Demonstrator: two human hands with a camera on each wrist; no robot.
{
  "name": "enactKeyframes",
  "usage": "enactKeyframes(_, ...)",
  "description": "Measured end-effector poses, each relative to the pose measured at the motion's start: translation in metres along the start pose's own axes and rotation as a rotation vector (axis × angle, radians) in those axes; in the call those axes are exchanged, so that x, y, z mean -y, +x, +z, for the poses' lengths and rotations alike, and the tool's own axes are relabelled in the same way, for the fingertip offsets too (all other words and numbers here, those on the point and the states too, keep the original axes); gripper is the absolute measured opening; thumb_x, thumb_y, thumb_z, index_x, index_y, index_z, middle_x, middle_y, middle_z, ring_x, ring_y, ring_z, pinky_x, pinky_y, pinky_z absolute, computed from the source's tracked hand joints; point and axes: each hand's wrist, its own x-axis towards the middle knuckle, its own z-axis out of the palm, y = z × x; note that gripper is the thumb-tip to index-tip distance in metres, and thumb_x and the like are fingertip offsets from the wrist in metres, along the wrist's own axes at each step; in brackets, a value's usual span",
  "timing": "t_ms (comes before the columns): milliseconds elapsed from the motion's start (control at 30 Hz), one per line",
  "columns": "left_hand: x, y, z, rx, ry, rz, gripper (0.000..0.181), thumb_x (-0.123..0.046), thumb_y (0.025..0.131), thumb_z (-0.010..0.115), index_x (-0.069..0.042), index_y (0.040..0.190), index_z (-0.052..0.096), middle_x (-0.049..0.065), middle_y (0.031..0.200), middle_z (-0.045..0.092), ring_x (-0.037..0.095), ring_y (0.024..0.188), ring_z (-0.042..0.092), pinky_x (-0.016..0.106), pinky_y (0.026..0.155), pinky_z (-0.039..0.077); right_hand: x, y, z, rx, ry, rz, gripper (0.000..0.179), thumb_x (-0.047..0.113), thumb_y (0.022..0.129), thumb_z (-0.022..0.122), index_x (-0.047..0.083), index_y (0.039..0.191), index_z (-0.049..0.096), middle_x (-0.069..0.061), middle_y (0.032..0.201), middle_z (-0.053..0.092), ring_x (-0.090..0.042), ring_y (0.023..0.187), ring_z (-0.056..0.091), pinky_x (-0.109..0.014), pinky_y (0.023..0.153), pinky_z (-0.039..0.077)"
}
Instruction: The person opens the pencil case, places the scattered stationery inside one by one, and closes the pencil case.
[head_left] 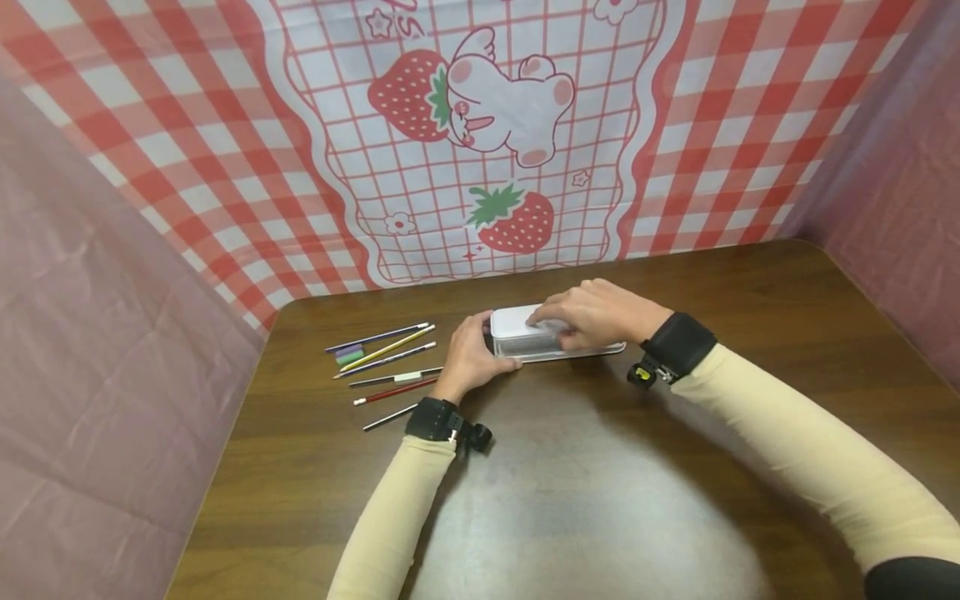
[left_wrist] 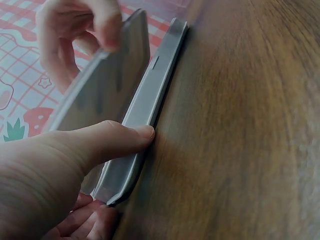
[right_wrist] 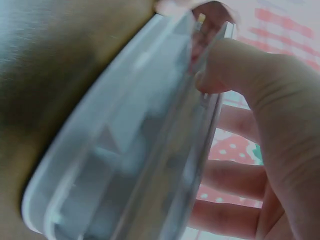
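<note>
White case (head_left: 512,323), end in left grip (head_left: 471,353)

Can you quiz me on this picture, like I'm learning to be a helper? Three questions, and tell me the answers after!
1. Which hand pinches the raised lid of the case?
2. True or false: the yellow pencil lies on the table.
3. Which fruit is printed on the cloth behind? A) bananas B) strawberries C) grapes

Key: 1. the right hand; 2. true; 3. B
</note>
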Motion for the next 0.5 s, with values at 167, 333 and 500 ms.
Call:
enactKeyframes(167,0.003,0.001,0.002,-0.015,-0.001,0.011,0.098,-0.025,0.073,0.101,0.004,0.156,0.058,0.022,0.141,0.071,0.037,0.132,0.069,0.049,0.121,0.053,-0.007,0.0,-0.009,-0.071,0.059,0.034,0.049,0.012,0.095,0.08,0.022,0.142,0.073,-0.006,0.11,0.084,-0.007,0.054,0.037,-0.025,0.052,0.033)
enactKeyframes(333,0.005,0.001,0.004,-0.024,0.009,0.021,0.095,-0.026,0.073,0.1,0.004,0.154,0.06,0.021,0.14,0.071,0.036,0.13,0.07,0.048,0.118,0.055,-0.013,0.002,-0.012,-0.14,0.044,0.017,0.034,0.01,0.097,0.078,0.021,0.129,0.074,-0.004,0.109,0.084,-0.006,0.053,0.039,-0.024,0.05,0.033)
enactKeyframes(500,0.0,-0.002,0.001,-0.012,0.0,0.007,0.098,-0.022,0.074,0.1,0.005,0.157,0.057,0.024,0.144,0.069,0.039,0.134,0.068,0.051,0.122,0.052,-0.022,0.005,-0.017,-0.102,0.156,0.079,0.028,0.011,0.099,0.077,0.02,0.125,0.077,-0.003,0.108,0.085,-0.016,0.068,0.069,-0.034,0.062,0.057)
